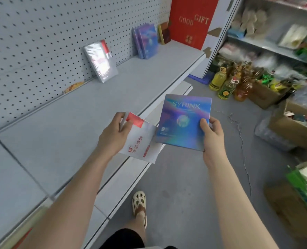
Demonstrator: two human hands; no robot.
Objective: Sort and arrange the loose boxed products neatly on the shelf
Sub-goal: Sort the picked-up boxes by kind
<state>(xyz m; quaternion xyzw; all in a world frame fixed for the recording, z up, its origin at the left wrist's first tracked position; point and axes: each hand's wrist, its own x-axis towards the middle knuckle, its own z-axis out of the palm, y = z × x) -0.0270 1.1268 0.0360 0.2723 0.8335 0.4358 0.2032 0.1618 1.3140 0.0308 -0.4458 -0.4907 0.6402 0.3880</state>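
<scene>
L hand (114, 134) grips white/red box (140, 141), R hand (212, 133) grips blue SYRINX box (182, 121), both held near shelf (95, 97) front edge; matching boxes lean far back.

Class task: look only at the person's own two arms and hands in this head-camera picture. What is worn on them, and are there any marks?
Both forearms are bare, with no sleeves in view and no gloves. The left hand shows no ring, watch or band. The right hand has a small dark mark near the base of the thumb; what it is cannot be told.
</scene>
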